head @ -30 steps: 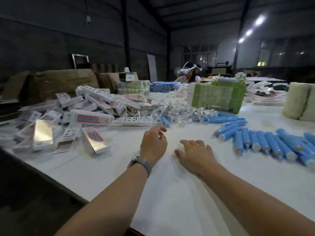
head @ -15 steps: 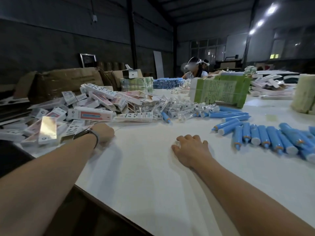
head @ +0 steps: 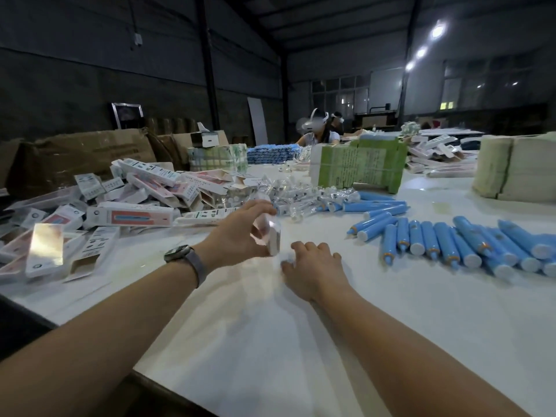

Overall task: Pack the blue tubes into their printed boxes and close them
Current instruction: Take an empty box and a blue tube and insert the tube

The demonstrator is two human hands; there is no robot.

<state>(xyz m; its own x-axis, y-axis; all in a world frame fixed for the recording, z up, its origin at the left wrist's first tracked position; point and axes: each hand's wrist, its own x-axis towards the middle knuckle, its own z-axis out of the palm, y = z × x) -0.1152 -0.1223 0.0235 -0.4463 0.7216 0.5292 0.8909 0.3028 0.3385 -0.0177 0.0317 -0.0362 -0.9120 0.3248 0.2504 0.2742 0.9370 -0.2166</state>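
The left hand (head: 237, 233), which was reaching into the pile of printed boxes (head: 129, 216) half a second ago, is now holding one box (head: 272, 236) above the table (head: 301, 341), fingers curled round it. The right hand (head: 314, 273) is staying flat, fingers relaxed. Motion blur is hiding the box's print. Blue tubes (head: 451, 242) are lying well to the right.

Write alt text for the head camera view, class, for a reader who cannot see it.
A person's left hand grips a white printed cardboard box over a white table; the right hand rests beside it. Blue plastic tubes lie right, loose boxes left.
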